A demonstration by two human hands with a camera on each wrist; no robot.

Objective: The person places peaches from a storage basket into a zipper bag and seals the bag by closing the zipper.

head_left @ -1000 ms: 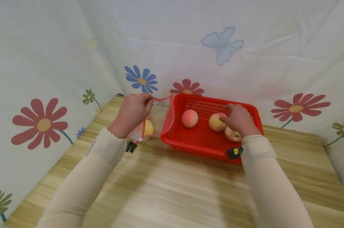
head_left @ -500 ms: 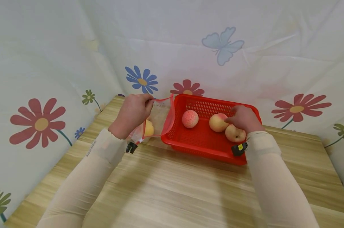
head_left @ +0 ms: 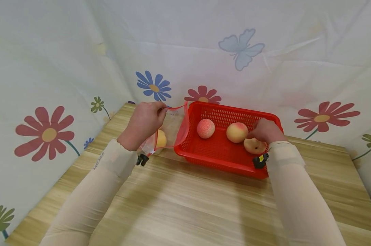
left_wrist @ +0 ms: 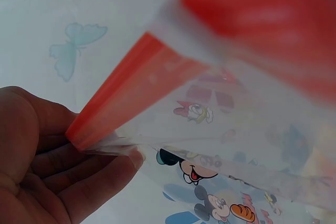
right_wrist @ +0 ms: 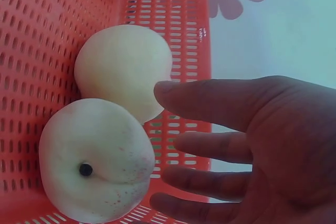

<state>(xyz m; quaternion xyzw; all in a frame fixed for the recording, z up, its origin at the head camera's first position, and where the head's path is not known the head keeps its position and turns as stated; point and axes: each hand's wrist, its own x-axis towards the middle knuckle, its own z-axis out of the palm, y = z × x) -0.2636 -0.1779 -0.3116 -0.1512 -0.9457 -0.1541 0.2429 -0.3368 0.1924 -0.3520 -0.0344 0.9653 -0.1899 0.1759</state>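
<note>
My left hand [head_left: 145,123] pinches the red-edged rim of a clear zip bag [head_left: 183,131], holding its mouth open toward the basket. Cartoon figures are printed on the bag [left_wrist: 215,203] in the left wrist view. A yellow, rounded fruit [head_left: 161,139] shows in the bag, partly covered by my hand. My right hand [head_left: 266,131] is over the basket's right end, fingers spread around nothing in the right wrist view. Nearest to it are a pale peach with a dark hole [right_wrist: 97,158] and a yellow peach with a red blush [head_left: 237,132]. The thumb overlaps the latter in the right wrist view.
The red perforated basket [head_left: 216,162] stands on a wood-grain table [head_left: 173,205], against a flowered cloth backdrop [head_left: 185,51]. A speckled pink peach [head_left: 205,128] lies in the basket's left part. Black wrist cameras sit at both cuffs.
My right hand has drawn back to the right, away from the blushed peach, and come over beside the peach with the hole. The left hand and bag have stayed nearly still.
</note>
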